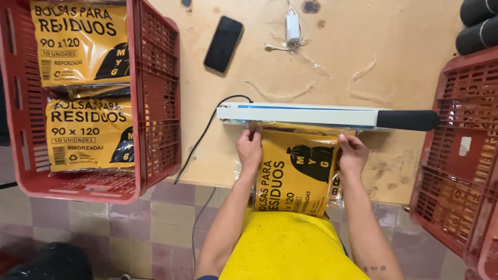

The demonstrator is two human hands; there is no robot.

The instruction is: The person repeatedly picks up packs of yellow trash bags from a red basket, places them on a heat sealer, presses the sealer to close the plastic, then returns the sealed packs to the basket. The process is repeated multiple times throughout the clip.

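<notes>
A pale wooden counter point(394, 57) fills most of the view, worn and stained, with tiled floor point(104, 223) below its near edge. At its left end stands a red slatted crate point(155, 103) holding two flat yellow packs point(83, 88) with black print, one above the other; a second red crate point(456, 171) sits at the right end, tilted over the counter's corner, with two dark rolls point(477, 23) above it at the top right. Across the middle lies a long white heat sealer point(301, 115) with a black handle point(407, 120) at its right end and a black cord point(207, 129) trailing off the near edge to the left. Pushed up to the sealer's bar is a yellow bag pack point(298, 173) in clear wrapping, its near end hanging over the counter's edge towards the person's yellow apron point(290, 249). The left hand point(250, 148) pinches the pack's top left corner, the grip narrow and closed on the film; the right hand point(353, 154) likewise clasps the top right corner. Beyond the sealer lie a black phone point(223, 43), face up, a small white charger point(293, 26) with its cable, and loose strips of clear film point(280, 94).
</notes>
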